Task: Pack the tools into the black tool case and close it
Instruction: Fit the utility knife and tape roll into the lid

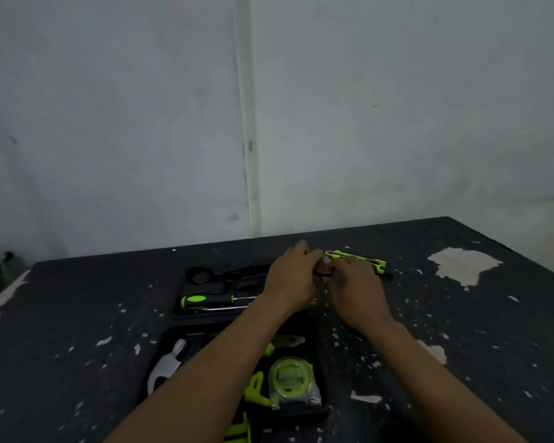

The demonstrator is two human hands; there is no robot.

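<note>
both hands, left hand and right hand, close together on a small dark tool above the open black tool case on the worktop, probably to seat it; a screwdriver already lies inside.

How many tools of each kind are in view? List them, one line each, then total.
Screwdriver: 1
Tape measure: 1
Hammer: 1
Pliers: 1
Green-and-black tool beyond the hands, kind unclear: 1
Small item held between left hand and right hand, mostly hidden: 1
Total: 6
</note>
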